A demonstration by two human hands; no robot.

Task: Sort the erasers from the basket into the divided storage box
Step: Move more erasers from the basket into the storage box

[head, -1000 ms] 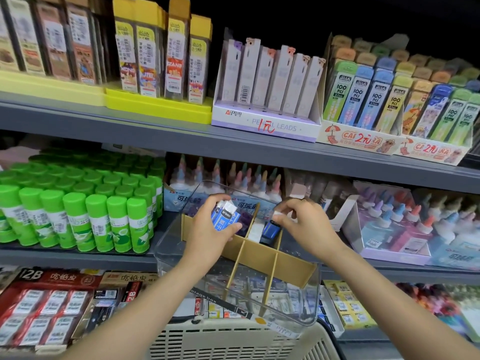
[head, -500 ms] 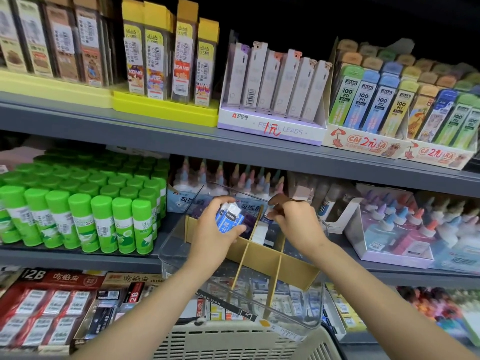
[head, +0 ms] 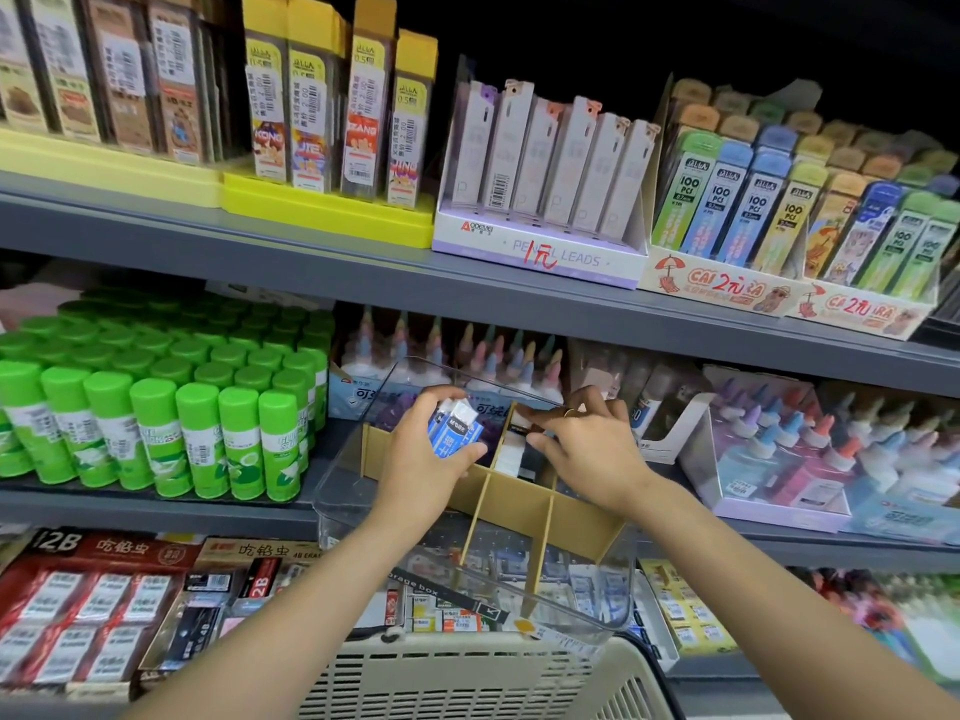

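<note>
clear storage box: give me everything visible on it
The storage box is clear plastic with rounded corners, open-topped, tilted away over the basket. Tan cardboard dividers split it into compartments. A label strip crosses its near wall. The left hand, gripping blue-and-white erasers, and the right hand reach inside; a white eraser sits in a far cell.

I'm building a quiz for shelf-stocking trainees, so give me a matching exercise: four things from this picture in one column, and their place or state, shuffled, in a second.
Things:
1. blue and white erasers
2. green glue sticks
3. basket
4. right hand

Places or states:
A. standing in rows on the middle shelf, at the left
B. at the bottom, below the clear storage box
C. gripped in the left hand over the box
D. reaching into the box's far compartments, by the cardboard dividers

Pairs: 1-C, 2-A, 3-B, 4-D
</note>
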